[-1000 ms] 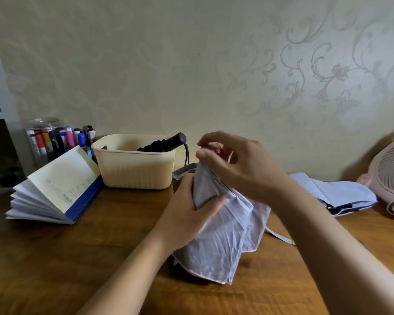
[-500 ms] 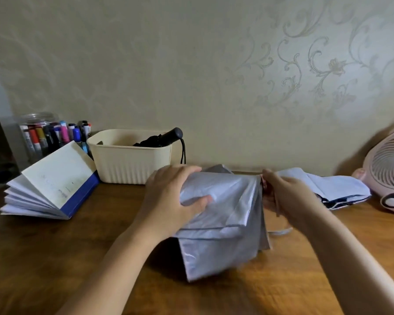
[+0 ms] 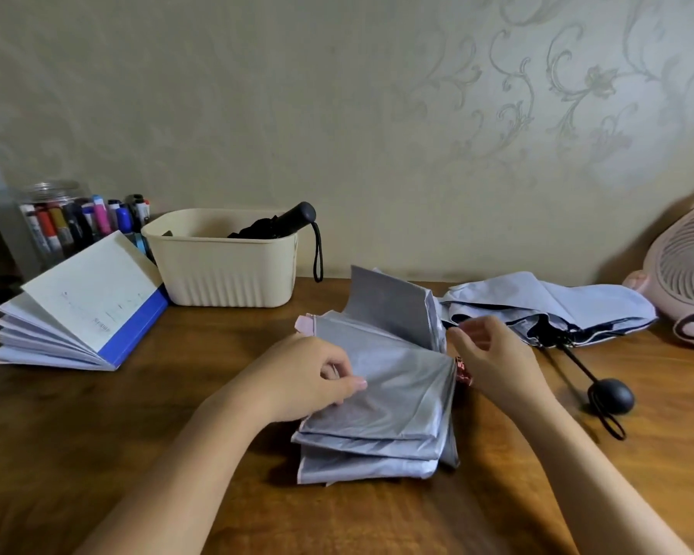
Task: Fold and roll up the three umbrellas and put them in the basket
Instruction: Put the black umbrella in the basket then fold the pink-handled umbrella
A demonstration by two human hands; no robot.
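A grey umbrella (image 3: 389, 398) with a pink trim lies on the wooden table, its fabric panels stacked flat and one flap standing up at the back. My left hand (image 3: 309, 378) pinches the top panel at its left side. My right hand (image 3: 493, 358) grips the umbrella's right edge, by a small reddish piece. A black umbrella (image 3: 281, 226) sits rolled up in the cream basket (image 3: 225, 274), its handle and wrist loop hanging over the rim. A pale blue umbrella (image 3: 557, 310) lies loose at the back right, with its black shaft and round handle (image 3: 611, 396) pointing toward me.
An open book with a blue cover (image 3: 85, 310) stands left of the basket. Behind it is a clear jar of markers (image 3: 61, 222). A pink desk fan (image 3: 686, 274) stands at the right edge. A patterned wall closes off the back of the table.
The grey umbrella went from held upright to lying flat on the table. My left hand slid to its left side and my right hand moved to its right edge.
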